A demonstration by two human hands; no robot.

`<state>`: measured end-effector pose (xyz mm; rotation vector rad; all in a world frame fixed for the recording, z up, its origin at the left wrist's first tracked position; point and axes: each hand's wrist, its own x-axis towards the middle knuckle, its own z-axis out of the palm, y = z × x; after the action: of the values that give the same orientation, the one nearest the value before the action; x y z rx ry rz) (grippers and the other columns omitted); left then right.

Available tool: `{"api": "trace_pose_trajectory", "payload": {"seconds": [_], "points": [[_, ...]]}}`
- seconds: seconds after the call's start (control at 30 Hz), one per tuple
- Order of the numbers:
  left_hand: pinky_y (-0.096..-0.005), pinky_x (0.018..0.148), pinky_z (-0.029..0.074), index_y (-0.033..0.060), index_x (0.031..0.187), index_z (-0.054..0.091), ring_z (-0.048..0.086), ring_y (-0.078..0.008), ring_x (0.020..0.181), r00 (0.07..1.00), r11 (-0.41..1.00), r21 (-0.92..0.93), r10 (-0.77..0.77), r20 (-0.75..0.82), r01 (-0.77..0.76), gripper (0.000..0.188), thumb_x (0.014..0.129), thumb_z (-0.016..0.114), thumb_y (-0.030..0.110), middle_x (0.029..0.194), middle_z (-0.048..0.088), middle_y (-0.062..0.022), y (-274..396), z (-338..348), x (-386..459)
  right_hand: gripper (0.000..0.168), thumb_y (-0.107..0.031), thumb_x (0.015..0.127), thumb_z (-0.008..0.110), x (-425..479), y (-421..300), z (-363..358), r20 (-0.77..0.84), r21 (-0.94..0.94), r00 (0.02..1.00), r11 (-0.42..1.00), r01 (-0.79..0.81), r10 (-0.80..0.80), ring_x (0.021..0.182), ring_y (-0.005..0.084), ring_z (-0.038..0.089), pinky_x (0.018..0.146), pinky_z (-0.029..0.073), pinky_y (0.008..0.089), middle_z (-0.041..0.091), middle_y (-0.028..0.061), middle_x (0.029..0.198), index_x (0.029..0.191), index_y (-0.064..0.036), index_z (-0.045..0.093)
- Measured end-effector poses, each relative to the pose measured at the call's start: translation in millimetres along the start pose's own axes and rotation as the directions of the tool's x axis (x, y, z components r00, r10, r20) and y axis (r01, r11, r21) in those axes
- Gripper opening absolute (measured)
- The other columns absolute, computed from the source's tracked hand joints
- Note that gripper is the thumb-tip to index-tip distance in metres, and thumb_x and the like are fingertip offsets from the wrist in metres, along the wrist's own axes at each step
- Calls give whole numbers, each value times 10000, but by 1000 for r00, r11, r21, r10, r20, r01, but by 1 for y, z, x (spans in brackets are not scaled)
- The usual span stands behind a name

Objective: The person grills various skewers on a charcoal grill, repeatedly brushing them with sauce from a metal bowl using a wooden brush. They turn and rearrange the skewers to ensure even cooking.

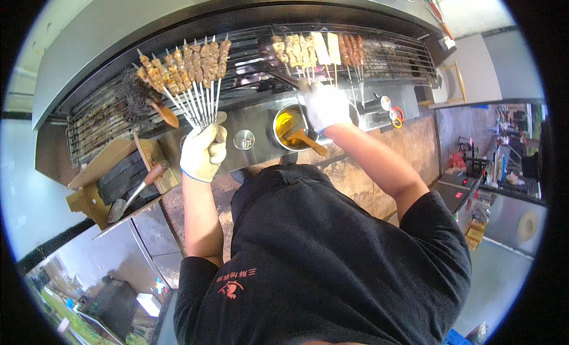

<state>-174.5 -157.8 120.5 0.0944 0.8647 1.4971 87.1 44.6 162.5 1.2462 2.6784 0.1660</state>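
Note:
My left hand (203, 145), in a pale knit glove, grips the handle ends of a fanned bunch of meat skewers (191, 67). Their meat lies over the left-middle part of the long charcoal grill (391, 56). In a glove washed out by glare, my right hand (326, 106) is closed around a dark metal tool (284, 77), apparently tongs. Its far end points up and left over the grate, above glowing coals. Just beyond that hand lie pale meat skewers (295, 50), flat pale slabs on sticks (326, 48) and darker reddish skewers (351, 49).
A steel pot (276, 127) of yellow-orange liquid holds a wooden-handled brush (306, 139). Beside it stands a round metal shaker (244, 140). Left are a wire brush (164, 114) and a cardboard box (155, 160) of charcoal with a trowel (142, 185) on top. Scissors (394, 117) lie right.

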Motion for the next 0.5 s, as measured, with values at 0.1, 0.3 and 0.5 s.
{"api": "trace_pose_trajectory", "payload": {"seconds": [0.1,0.3,0.5], "points": [[-200,422,293,-47,1340,599,404,-60,505,999,1000,-13,0,46,0,342,1049,588,133,843,603,-74,0,0,7,336,-204,1067,453,7,1,5,19,-64,999,997,30,-29,929,375,730,729,585,495,712,177,1061,1355,-87,581],[-202,433,298,-54,1361,582,386,-60,520,999,1000,-24,2,44,-1,361,1047,591,122,850,591,-74,3,3,6,347,-194,1066,452,-3,7,-14,43,32,998,999,38,-39,939,377,725,738,587,499,704,192,1075,1380,-106,568],[-196,427,279,-24,1343,603,387,-52,525,1000,1000,3,12,17,-12,327,1050,585,120,840,579,-59,8,-1,-10,368,-187,1020,504,-22,54,-74,83,18,982,985,170,-171,1030,358,733,833,594,475,716,180,1150,1369,-123,603]]}}
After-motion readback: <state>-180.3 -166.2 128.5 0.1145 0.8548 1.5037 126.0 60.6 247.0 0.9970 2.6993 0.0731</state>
